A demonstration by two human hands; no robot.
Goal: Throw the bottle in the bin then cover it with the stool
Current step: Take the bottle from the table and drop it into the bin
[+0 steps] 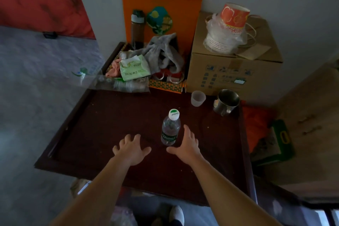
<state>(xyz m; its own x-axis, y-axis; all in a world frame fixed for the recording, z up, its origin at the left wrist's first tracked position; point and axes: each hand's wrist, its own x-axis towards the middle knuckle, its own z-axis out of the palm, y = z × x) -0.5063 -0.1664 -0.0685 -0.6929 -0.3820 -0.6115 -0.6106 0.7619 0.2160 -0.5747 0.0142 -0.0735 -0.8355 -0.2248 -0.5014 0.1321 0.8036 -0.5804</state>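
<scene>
A clear plastic water bottle [170, 128] with a white and green cap and a dark green label stands upright on the dark red-brown table [113, 124]. My right hand [187, 145] hovers just to the bottle's right, fingers apart, not touching it. My left hand [132, 149] is spread open over the table to the bottle's left. No bin or stool is in view.
A translucent cup [198, 98] and a steel mug [227, 102] stand behind the bottle. A cardboard box [233, 71] carrying stacked paper bowls sits at the back right. Tissues, a grey cloth, a dark flask [137, 29] and plastic wrap crowd the back left. Grey floor lies to the left.
</scene>
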